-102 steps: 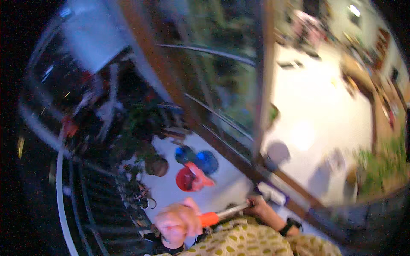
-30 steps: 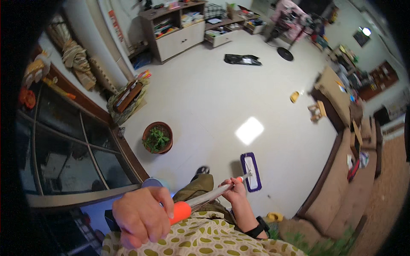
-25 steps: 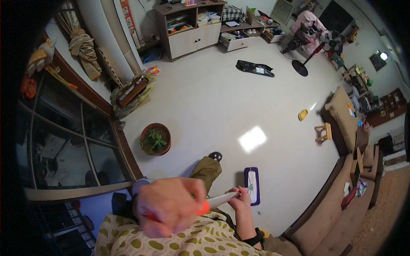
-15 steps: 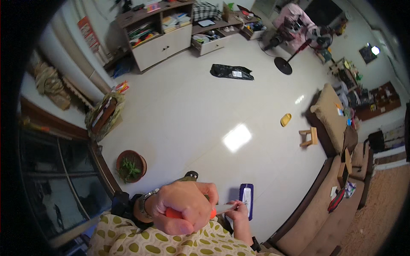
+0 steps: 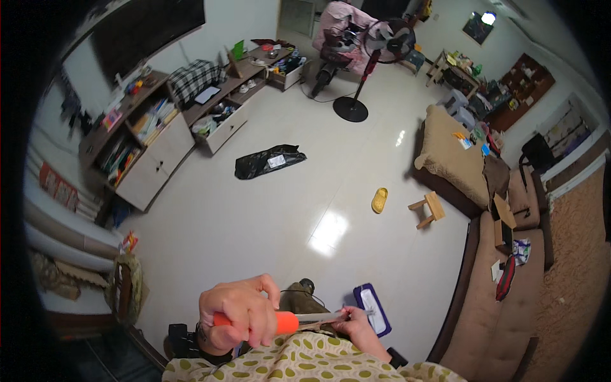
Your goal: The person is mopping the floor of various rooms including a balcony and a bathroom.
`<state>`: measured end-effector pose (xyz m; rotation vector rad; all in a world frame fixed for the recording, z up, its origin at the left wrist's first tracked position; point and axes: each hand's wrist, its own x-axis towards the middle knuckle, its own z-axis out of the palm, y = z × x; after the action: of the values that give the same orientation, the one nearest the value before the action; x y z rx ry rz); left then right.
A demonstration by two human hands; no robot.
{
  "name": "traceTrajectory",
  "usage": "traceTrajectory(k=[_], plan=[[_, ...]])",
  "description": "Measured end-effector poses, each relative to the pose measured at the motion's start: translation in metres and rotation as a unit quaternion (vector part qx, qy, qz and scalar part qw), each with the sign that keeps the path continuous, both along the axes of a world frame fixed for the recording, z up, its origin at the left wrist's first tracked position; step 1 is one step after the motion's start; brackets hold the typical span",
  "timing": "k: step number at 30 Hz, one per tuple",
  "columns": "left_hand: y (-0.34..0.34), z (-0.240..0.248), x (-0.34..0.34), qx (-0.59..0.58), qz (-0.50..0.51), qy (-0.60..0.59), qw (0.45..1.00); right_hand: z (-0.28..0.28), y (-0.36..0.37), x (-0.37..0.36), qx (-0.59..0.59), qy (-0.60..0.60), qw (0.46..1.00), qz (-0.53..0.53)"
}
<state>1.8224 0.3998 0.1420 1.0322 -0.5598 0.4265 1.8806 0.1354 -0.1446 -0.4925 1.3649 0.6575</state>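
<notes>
A flat mop reaches from my hands to the floor at the lower middle. My left hand [image 5: 240, 311] is wrapped around its orange grip [image 5: 287, 323], with the watch-side wrist close to my body. Further along the pale metal pole [image 5: 321, 316], my right hand [image 5: 356, 323] is closed around it. The mop head [image 5: 372, 310], a purple-edged rectangle with a white top, lies on the tiles just beyond my right hand. My patterned clothing [image 5: 299, 360] is below, and one dark shoe [image 5: 307, 285] shows between my hands.
A black plastic package [image 5: 270, 162] lies on the floor ahead. To the right are a yellow slipper [image 5: 380, 200], a small wooden stool [image 5: 428, 209] and a brown sofa [image 5: 487, 312]. A standing fan [image 5: 351, 109] is farther off. An open-drawered cabinet [image 5: 156, 165] lines the left.
My view has turned toward the right, so the room's furniture sits farther left. My left hand has shifted left, baring more of the orange grip, and the mop head's angle has changed.
</notes>
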Motion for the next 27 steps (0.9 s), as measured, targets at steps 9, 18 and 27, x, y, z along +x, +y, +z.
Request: traceTrajectory(k=[9,18,27], plan=[[0.072,0.025,0.197,0.116,0.025,-0.042,0.992,0.084,0.106,0.248,-0.017,-0.02,0.997,0.067],[0.147,0.046,0.478,0.131,-0.037,-0.098,0.986,0.09,0.174,0.505,0.067,-0.071,0.995,-0.011],[0.135,0.064,0.743,0.035,-0.067,-0.122,0.99,0.104,0.177,0.737,0.107,-0.127,0.986,-0.021]])
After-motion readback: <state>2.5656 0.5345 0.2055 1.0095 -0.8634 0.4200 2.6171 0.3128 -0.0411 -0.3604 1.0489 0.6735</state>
